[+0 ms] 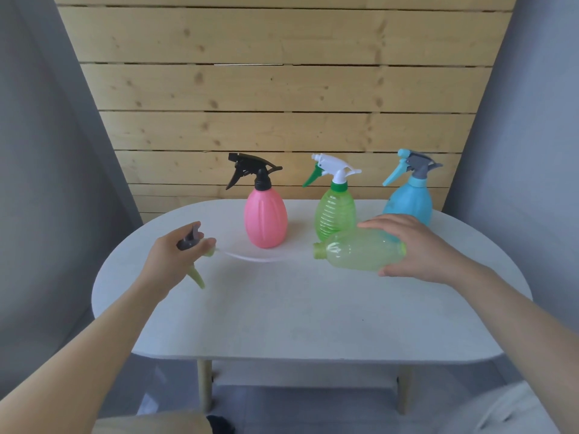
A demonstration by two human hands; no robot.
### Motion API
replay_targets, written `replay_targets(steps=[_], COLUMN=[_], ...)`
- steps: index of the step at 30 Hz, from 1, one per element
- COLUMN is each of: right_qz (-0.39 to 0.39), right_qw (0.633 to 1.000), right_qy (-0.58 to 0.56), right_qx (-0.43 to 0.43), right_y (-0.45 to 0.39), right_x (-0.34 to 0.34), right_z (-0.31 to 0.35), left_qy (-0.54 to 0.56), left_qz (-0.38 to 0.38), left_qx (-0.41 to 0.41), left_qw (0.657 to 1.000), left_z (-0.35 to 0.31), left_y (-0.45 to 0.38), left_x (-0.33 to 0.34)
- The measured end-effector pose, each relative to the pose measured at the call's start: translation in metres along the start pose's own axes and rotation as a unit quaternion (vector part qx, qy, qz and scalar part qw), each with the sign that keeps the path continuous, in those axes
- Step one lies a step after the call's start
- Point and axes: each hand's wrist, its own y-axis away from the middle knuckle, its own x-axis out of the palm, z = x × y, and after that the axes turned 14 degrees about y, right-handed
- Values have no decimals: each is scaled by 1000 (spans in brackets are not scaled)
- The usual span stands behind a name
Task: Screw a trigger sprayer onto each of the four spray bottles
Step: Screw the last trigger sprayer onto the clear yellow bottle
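Three bottles stand capped at the desk's (313,324) rear. The right hand (416,245) clasps the last bottle (360,253) sideways, neck pointing left toward the left hand (175,255), closed around the remaining sprayer (191,242).

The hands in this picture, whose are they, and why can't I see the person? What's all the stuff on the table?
The camera sits on the person's head and looks down, so you see only their arms. On the white table stand three finished spray bottles: a pink bottle, a green bottle and a blue bottle. The left hand holds the last trigger sprayer. The right hand holds a pale green bottle lying sideways, its neck still open.
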Motion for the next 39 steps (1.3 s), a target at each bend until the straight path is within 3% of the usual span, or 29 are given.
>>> replay_targets(steps=[24, 35, 39], right_qz=[5, -57, -58], right_qw=[1000, 997, 996], right_qy=[8, 40, 50], right_qx=[-27, -36, -55], right_y=[-11, -13, -10], right_x=[23, 24, 24], right_z=[32, 39, 39], left_qy=[-12, 70, 50], left_qz=[23, 156, 221], left_qx=[5, -123, -143], left_qw=[1000, 978, 964], left_z=[-20, -36, -38], left_y=[12, 16, 18], left_x=[50, 70, 65])
